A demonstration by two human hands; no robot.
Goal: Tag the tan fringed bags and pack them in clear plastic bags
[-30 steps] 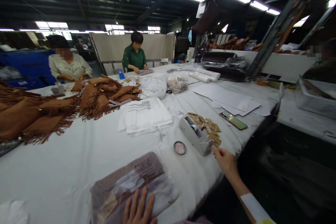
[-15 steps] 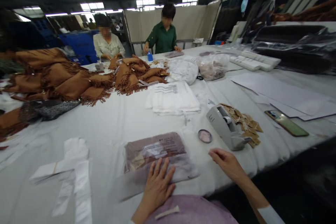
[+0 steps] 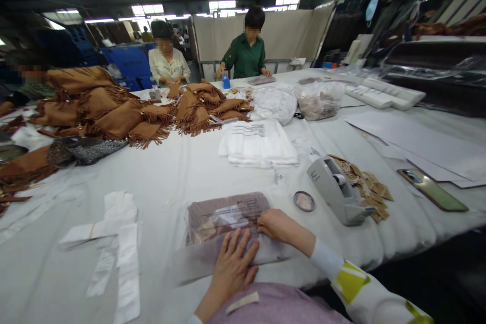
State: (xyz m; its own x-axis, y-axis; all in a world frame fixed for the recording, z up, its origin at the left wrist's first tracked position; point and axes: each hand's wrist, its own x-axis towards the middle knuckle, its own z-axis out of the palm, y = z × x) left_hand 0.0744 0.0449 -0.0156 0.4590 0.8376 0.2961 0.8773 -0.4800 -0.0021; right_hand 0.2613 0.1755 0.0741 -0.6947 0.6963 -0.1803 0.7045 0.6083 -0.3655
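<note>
A brown item in a printed clear plastic bag [image 3: 224, 217] lies flat on the table before me. My left hand [image 3: 235, 263] rests with fingers spread on the bag's near edge. My right hand [image 3: 277, 225] is closed at the bag's right side, its fingertips pressed together on the plastic; what they pinch, if anything, is too small to make out. To the right are a small round dish [image 3: 304, 201] and a grey tape dispenser [image 3: 337, 192].
White strips [image 3: 127, 263] lie at the left, folded white bags [image 3: 258, 144] farther back. Brown fringed bags [image 3: 114, 111] are piled back left. Tan tags [image 3: 364, 182], a phone [image 3: 433, 190] and paper sheets [image 3: 421, 139] are at right. Two people work across the table; another is far left.
My right hand has moved left from beside the round dish onto the right side of the plastic bag. My left hand stays spread on the bag. The view has shifted slightly left.
</note>
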